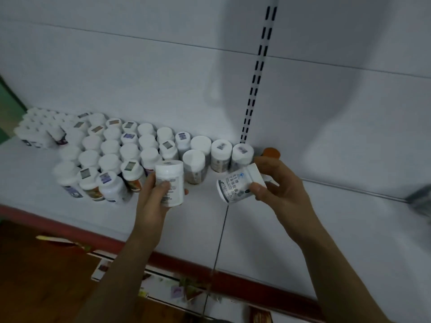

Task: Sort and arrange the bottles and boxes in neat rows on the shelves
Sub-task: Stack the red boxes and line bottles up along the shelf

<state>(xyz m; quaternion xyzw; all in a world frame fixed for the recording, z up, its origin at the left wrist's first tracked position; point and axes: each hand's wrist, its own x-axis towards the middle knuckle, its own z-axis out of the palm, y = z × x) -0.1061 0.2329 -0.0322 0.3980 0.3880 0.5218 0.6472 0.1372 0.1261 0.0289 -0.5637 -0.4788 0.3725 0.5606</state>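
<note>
My left hand (155, 198) grips an upright white bottle (169, 183) just above the white shelf (210, 234), in front of the rows. My right hand (277, 185) holds a second white bottle (235, 186) tilted on its side, cap toward the back wall, printed label facing up. Several white-capped bottles (130, 152) stand in slanted rows along the back of the shelf, some with stickers on their caps. An orange-capped bottle (271, 153) stands behind my right hand, mostly hidden.
The shelf has a red front edge (177, 261) and a slotted upright (258, 73) on the back wall. A block of small white bottles (37, 129) sits far left. Boxes lie on the lower shelf (163, 285). A dark object (419, 201) is at the right edge.
</note>
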